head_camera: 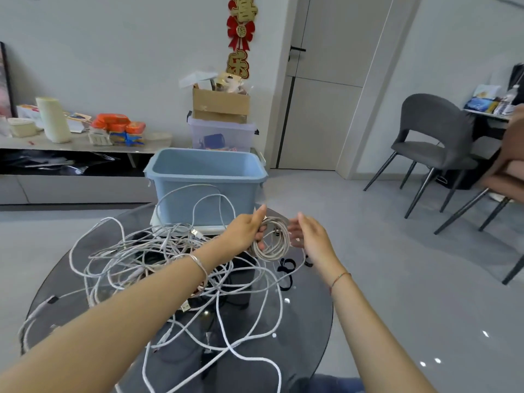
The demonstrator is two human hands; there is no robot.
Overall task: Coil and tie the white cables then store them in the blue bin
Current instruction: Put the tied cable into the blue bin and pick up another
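Note:
My left hand (246,229) grips a small round coil of white cable (273,241) just above the round dark glass table (306,304). My right hand (310,235) hovers beside the coil's right edge with relaxed fingers, holding nothing. A large tangle of loose white cables (158,259) sprawls over the table's left and middle. The blue bin (207,180) stands open and empty at the table's far edge, right behind the coil. Dark cable ties (286,272) lie on the glass under the coil.
A clear lidded box with a cardboard box on top (221,120) stands behind the bin. A low sideboard (79,146) with clutter runs along the left wall. A grey chair (433,148) and a seated person's arm (510,154) are at the right.

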